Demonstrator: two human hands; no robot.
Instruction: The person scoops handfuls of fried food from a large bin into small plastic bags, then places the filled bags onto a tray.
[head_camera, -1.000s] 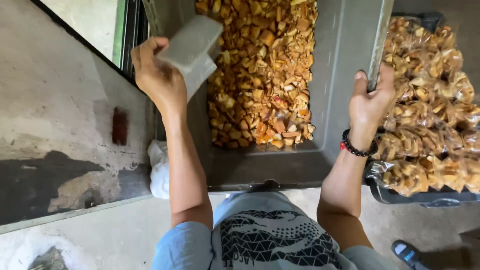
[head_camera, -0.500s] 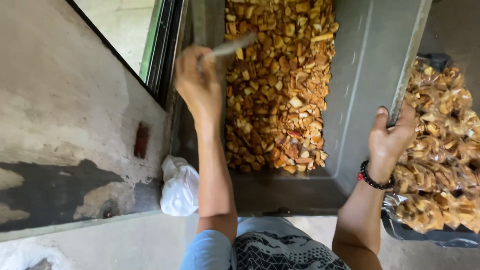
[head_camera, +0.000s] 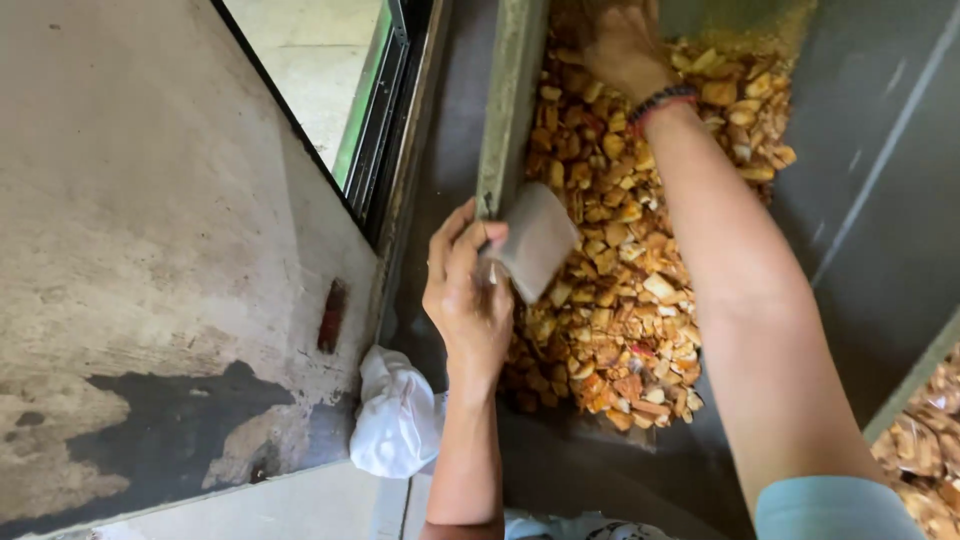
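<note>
A big grey metal tray (head_camera: 880, 200) holds a heap of golden-brown fried chips (head_camera: 620, 300). My left hand (head_camera: 468, 290) grips a small clear plastic bag (head_camera: 535, 240) at the tray's left rim, with the bag hanging over the chips. My right hand (head_camera: 615, 45), with a dark bead bracelet on its wrist, reaches far across to the back of the heap. Its fingers lie on or in the chips, and whether they hold any is hidden.
A white crumpled plastic bag (head_camera: 395, 420) lies on the floor left of the tray. A concrete wall (head_camera: 150, 260) and a dark window frame (head_camera: 385, 120) stand to the left. Packed bags of chips (head_camera: 925, 450) sit at the lower right.
My right hand left the tray's right rim and reached to the far end of the chips. My left hand came down toward the tray's left rim with the bag.
</note>
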